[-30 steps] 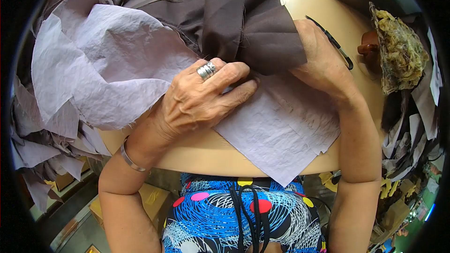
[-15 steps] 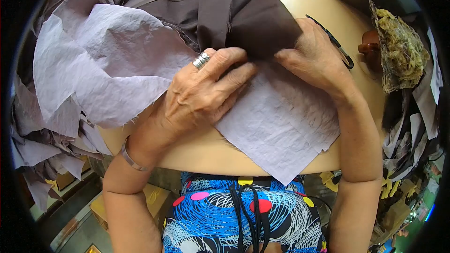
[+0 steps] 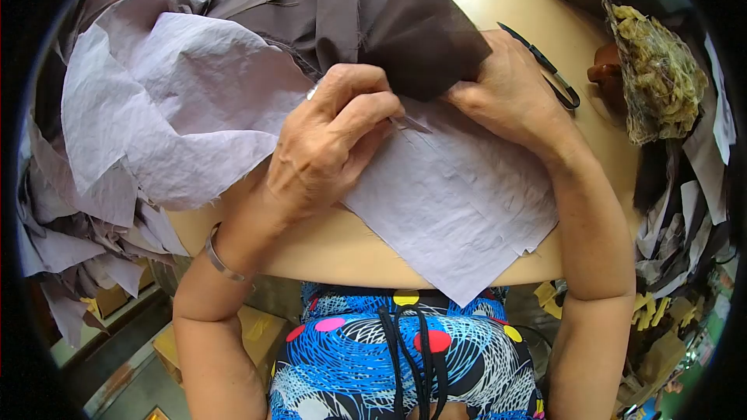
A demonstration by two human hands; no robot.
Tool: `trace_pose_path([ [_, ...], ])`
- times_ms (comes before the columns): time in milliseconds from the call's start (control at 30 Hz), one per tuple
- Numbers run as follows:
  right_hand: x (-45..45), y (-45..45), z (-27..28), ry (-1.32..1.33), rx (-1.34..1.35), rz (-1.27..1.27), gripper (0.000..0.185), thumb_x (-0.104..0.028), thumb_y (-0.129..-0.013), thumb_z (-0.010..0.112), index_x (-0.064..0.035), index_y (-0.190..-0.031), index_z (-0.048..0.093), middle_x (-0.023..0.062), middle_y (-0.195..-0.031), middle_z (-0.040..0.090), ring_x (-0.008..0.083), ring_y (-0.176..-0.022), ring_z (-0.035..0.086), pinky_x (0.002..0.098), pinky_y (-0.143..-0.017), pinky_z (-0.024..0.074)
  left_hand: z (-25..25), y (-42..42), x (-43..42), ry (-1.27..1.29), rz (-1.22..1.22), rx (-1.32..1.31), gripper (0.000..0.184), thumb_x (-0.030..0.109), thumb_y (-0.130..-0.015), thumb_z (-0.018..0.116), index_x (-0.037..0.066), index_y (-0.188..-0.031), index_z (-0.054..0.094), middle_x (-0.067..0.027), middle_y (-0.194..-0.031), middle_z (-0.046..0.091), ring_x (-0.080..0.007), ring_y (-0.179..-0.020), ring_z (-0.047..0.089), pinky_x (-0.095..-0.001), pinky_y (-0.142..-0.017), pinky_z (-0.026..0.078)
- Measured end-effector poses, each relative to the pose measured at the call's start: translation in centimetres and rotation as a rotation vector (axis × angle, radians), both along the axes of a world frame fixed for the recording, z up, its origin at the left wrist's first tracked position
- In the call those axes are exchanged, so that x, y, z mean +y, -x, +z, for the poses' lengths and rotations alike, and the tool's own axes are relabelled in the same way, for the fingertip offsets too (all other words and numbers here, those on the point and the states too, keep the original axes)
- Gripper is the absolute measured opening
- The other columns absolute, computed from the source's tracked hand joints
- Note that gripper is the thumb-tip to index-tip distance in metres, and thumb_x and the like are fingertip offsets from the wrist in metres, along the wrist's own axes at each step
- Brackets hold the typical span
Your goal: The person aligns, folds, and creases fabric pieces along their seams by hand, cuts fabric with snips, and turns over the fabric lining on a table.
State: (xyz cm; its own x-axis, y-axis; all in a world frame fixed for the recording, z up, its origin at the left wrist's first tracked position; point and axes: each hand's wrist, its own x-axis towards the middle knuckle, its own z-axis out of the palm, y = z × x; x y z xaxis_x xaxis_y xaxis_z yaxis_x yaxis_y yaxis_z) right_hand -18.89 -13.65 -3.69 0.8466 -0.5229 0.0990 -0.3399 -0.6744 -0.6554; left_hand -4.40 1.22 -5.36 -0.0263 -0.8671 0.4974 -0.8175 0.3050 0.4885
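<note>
Dark brown cloth [image 3: 420, 35] lies in layers over pale lilac cloth [image 3: 467, 194] on the table. My left hand [image 3: 331, 136], a ring on one finger, is closed in a pinch at the lilac cloth's upper left edge; a small pointed fold of cloth sticks out from its fingertips. My right hand [image 3: 513, 89] is closed on the lower right edge of the brown cloth, its fingers partly under it. A larger crumpled lilac cloth [image 3: 179, 101] spreads left of my left hand.
A black-handled tool [image 3: 545, 66] lies on the table [image 3: 327, 253] beyond my right hand. Farther right are a brown cup [image 3: 607, 74] and a rough yellowish fibrous piece [image 3: 665, 78]. Cloth strips hang at both sides. A cardboard box [image 3: 253, 338] stands below, at the left.
The brown cloth's edge has been drawn up and back, uncovering more lilac cloth. My left hand has moved slightly up and left and closed into a pinch; my right thumb has come onto the brown cloth's edge.
</note>
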Motion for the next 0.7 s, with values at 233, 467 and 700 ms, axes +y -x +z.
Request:
trace_pose_path([
  [233, 0.4, 0.2, -2.1, 0.226, -0.203, 0.001, 0.025, -0.01, -0.065, 0.066, 0.0008, -0.087, 0.06, 0.0146, -0.084, 0.063, 0.0354, -0.079, 0.061, 0.0434, -0.071, 0.0483, 1.2, -0.5, 0.1, -0.038, -0.072, -0.202, 0.024, -0.005, -0.064, 0.068, 0.007, -0.085, 0.066, -0.0078, -0.095, 0.057, -0.0218, -0.078, 0.061, -0.0319, -0.063, 0.052],
  [467, 0.0, 1.8, 0.4, 0.466, -0.056, -0.069, 0.018, -0.008, -0.07, 0.064, -0.0042, -0.087, 0.058, 0.011, -0.085, 0.059, 0.0333, -0.082, 0.059, 0.0423, -0.071, 0.0474, 1.9, -1.3, -0.7, -0.067, -0.163, -0.454, 0.023, 0.005, -0.069, 0.061, 0.009, -0.091, 0.065, -0.0054, -0.095, 0.058, -0.0211, -0.077, 0.06, -0.0303, -0.064, 0.051],
  [700, 2.3, 4.1, 4.9, -0.007, 0.149, 0.452, 0.023, -0.006, -0.072, 0.067, -0.0023, -0.095, 0.06, 0.0129, -0.086, 0.057, 0.0262, -0.082, 0.06, 0.0359, -0.07, 0.0468, 1.5, -2.2, -0.6, 0.102, -0.206, -0.749, 0.022, 0.015, -0.069, 0.06, 0.01, -0.09, 0.064, -0.0016, -0.096, 0.055, -0.012, -0.076, 0.056, -0.0255, -0.062, 0.045],
])
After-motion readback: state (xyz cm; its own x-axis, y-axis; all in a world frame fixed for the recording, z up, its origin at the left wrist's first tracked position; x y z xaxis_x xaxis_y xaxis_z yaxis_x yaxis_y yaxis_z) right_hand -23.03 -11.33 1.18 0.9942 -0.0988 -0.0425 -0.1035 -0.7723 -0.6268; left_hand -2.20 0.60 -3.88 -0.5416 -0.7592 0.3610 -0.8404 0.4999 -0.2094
